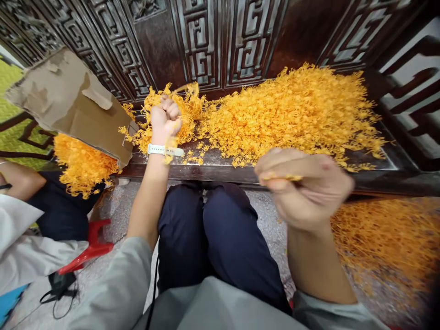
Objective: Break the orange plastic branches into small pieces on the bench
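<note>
My left hand [167,117], with a pale watch band [165,150] at its wrist, is closed in a fist above a smaller pile of spiky orange-yellow pieces [147,130]. A thin yellow sprig [185,88] shows above the fist, and more yellow bits dangle by the wrist; the fist appears to hold this sprig. My right hand [305,188] is blurred and raised in front of the bench edge. Its thumb and fingers pinch a small orange-yellow piece [283,178] whose shape is smeared. A large heap of the same curled pieces [295,114] spreads over the bench.
A torn cardboard box [92,114] stands tilted at left, with an orange pile [84,162] below it. Carved dark wood [225,41] backs the bench. Thin orange strands [388,238] lie low at right. Another person's arm [20,181] and a red stool [91,245] are at left.
</note>
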A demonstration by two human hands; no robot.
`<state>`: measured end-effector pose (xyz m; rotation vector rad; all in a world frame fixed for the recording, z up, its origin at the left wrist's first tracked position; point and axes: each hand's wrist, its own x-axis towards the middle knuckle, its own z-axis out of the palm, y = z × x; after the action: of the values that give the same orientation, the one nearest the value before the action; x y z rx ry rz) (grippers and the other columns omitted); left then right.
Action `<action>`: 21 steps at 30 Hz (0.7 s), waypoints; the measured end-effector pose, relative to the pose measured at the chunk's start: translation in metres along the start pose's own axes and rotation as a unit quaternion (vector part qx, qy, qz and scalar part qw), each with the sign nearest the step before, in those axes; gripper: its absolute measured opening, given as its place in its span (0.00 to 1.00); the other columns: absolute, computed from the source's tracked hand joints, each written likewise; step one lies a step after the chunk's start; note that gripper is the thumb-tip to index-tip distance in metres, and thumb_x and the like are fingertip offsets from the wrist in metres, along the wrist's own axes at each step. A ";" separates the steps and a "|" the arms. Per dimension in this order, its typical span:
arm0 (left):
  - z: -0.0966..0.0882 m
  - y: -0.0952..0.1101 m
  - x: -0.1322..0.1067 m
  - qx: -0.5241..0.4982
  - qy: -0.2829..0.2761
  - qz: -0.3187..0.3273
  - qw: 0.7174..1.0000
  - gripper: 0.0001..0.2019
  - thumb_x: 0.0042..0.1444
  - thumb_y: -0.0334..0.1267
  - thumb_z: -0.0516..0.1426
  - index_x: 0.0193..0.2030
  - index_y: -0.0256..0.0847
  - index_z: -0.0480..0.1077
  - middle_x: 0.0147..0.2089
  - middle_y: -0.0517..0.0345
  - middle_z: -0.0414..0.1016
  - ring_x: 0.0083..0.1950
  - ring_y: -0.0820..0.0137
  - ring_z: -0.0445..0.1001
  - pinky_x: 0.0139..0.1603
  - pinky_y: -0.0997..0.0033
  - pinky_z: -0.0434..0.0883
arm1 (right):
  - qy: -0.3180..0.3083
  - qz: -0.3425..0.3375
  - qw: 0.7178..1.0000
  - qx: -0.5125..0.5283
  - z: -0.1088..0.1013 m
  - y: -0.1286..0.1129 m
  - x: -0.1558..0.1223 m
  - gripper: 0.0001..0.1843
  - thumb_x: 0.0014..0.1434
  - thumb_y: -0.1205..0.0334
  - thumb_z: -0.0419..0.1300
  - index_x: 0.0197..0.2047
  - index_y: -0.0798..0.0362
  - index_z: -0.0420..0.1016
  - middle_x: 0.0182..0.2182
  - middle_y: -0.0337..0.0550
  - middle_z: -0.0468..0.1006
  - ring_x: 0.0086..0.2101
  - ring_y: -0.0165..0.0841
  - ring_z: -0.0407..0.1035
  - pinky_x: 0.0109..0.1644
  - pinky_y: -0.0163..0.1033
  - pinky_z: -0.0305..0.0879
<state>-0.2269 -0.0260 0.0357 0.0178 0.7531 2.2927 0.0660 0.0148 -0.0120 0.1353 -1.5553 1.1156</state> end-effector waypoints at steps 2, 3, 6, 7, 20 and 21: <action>-0.007 0.007 0.004 -0.040 -0.017 0.004 0.999 0.21 0.80 0.32 0.40 0.50 0.48 0.74 0.19 0.67 0.51 0.18 0.71 0.46 0.18 0.68 0.44 | 0.036 -0.011 0.997 -0.062 -0.020 0.010 0.007 0.05 0.65 0.59 0.73 0.39 0.47 0.81 0.29 0.38 0.77 0.27 0.30 0.72 0.30 0.39 0.67; -0.007 0.009 0.005 -0.043 -0.023 0.001 0.999 0.21 0.80 0.33 0.41 0.52 0.50 0.74 0.19 0.67 0.52 0.18 0.70 0.46 0.18 0.67 0.45 | 0.048 0.003 0.994 -0.094 -0.030 0.025 0.012 0.07 0.63 0.57 0.74 0.43 0.46 0.82 0.31 0.40 0.78 0.28 0.31 0.73 0.29 0.38 0.67; 0.000 0.011 0.000 -0.026 -0.016 -0.009 0.999 0.19 0.77 0.33 0.44 0.54 0.53 0.76 0.19 0.65 0.54 0.18 0.67 0.50 0.17 0.67 0.49 | 0.042 0.138 0.975 -0.172 -0.055 0.090 0.023 0.34 0.64 0.46 0.72 0.68 0.49 0.70 0.45 0.51 0.81 0.40 0.36 0.78 0.36 0.40 0.73; 0.005 0.010 -0.003 -0.016 -0.011 -0.005 1.000 0.19 0.76 0.32 0.45 0.53 0.53 0.76 0.19 0.65 0.54 0.18 0.67 0.51 0.17 0.68 0.50 | 0.032 0.202 0.955 -0.213 -0.057 0.107 0.023 0.40 0.67 0.43 0.69 0.73 0.51 0.63 0.52 0.56 0.79 0.43 0.37 0.78 0.40 0.43 0.74; 0.039 -0.014 -0.001 0.025 -0.020 0.040 0.999 0.19 0.80 0.28 0.43 0.33 0.44 0.56 0.20 0.73 0.48 0.14 0.79 0.45 0.16 0.77 0.47 | -0.058 0.418 0.886 0.192 0.072 0.072 -0.005 0.31 0.64 0.29 0.66 0.37 0.49 0.63 0.24 0.30 0.67 0.19 0.23 0.59 0.20 0.31 0.56; 0.034 -0.012 0.007 0.047 -0.019 0.028 0.998 0.19 0.80 0.30 0.40 0.33 0.45 0.55 0.19 0.73 0.47 0.14 0.79 0.44 0.16 0.77 0.47 | -0.010 0.411 0.890 0.198 0.070 0.071 -0.005 0.31 0.65 0.31 0.66 0.35 0.48 0.60 0.22 0.28 0.61 0.18 0.23 0.53 0.19 0.30 0.50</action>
<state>-0.2168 0.0026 0.0560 0.1274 0.8498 2.3011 -0.0260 0.0019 -0.0482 -0.2738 -1.3985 2.1006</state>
